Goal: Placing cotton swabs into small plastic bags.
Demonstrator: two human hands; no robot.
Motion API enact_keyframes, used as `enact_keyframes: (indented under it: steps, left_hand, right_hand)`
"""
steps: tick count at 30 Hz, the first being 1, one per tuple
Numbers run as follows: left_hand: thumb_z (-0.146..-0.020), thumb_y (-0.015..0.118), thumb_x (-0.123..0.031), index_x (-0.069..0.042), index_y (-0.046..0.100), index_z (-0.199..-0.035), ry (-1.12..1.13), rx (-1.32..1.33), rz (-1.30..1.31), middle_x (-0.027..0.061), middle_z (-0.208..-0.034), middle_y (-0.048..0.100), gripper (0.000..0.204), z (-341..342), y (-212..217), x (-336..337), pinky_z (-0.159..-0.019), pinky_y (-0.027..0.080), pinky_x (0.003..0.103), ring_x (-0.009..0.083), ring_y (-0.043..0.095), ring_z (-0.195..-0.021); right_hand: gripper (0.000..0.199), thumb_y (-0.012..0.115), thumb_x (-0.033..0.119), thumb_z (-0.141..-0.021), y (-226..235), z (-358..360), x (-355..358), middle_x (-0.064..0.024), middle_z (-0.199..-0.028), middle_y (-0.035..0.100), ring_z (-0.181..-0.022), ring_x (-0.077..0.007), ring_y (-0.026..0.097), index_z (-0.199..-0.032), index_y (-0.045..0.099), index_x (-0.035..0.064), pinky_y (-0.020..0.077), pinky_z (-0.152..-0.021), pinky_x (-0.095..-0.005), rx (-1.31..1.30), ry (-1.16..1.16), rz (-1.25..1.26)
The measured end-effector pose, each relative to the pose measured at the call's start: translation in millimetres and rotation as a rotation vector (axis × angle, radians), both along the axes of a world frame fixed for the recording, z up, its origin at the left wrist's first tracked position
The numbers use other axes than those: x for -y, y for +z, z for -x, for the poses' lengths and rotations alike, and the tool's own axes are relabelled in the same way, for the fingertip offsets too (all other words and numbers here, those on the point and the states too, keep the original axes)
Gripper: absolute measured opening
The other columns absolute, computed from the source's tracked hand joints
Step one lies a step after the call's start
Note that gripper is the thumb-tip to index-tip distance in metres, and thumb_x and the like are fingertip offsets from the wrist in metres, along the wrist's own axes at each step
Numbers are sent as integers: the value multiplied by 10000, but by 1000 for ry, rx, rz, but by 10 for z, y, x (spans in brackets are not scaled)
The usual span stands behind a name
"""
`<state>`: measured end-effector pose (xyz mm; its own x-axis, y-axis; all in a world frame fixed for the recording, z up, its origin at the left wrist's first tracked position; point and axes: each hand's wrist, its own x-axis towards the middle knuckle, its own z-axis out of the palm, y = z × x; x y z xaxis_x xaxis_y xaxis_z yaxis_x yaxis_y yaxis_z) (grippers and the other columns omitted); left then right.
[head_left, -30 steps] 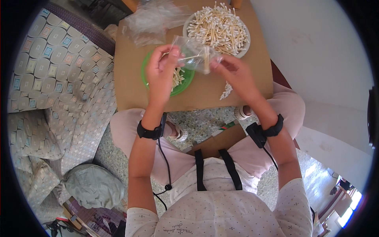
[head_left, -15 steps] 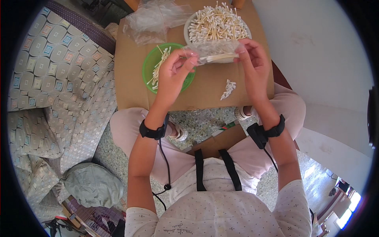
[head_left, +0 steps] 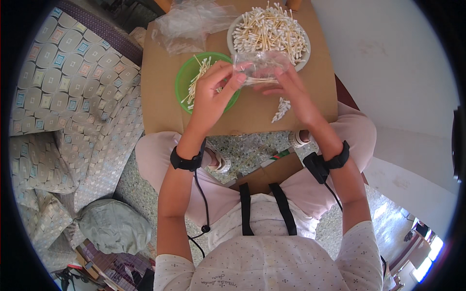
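Observation:
A small clear plastic bag (head_left: pixel 260 62) with a few cotton swabs along its lower edge is held up over the cardboard. My left hand (head_left: pixel 214 87) pinches its left end between thumb and fingers. At the other end my right hand (head_left: pixel 290 86) grips it, thumb on the film and fingers partly behind and below. Under my left hand stands a green bowl (head_left: pixel 180 89) with some loose cotton swabs (head_left: pixel 199 80) in it. Beyond the bag, a white bowl (head_left: pixel 306 56) is heaped with cotton swabs (head_left: pixel 269 29). A little cluster of cotton swabs (head_left: pixel 281 109) lies near my right wrist.
Several flat clear plastic bags (head_left: pixel 187 24) lie at the far left of the cardboard-topped surface (head_left: pixel 162 97). A pale wall (head_left: pixel 388 58) rises on the right. Patterned fabric (head_left: pixel 73 82) hangs on the left. An open cardboard box (head_left: pixel 269 174) sits between my legs.
My right hand has moved left, closer to my left hand. The plastic bag is less stretched out, and more of its film stands up above the swabs.

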<state>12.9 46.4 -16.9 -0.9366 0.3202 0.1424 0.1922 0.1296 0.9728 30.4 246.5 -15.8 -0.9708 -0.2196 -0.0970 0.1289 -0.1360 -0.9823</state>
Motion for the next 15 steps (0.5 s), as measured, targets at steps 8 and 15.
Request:
enact_keyframes:
  steps: [8,15]
  left_hand:
    - [-937,542,-169,-4,681,-1041,139,-35,-11,-23,-859,565,239,0,202,117,-641,367,208,44,479,-747]
    - [-874,637,-138,-10,712,-877,129,-324,234,3,-636,515,149,-64,417,104,-495,301,228,61,394,-558]
  right_hand:
    - [484,495,311,-975,-236,46,-57,-115,-1132,588,-899,-143,604,-1387,357,99,472,-842,-305,-9,208,-29]
    - [688,666,278,-863,-216,-31,2,-128,-1221,542,-1047,-197,553,-1427,310,113,447,-918,-337,-174,58,-61]
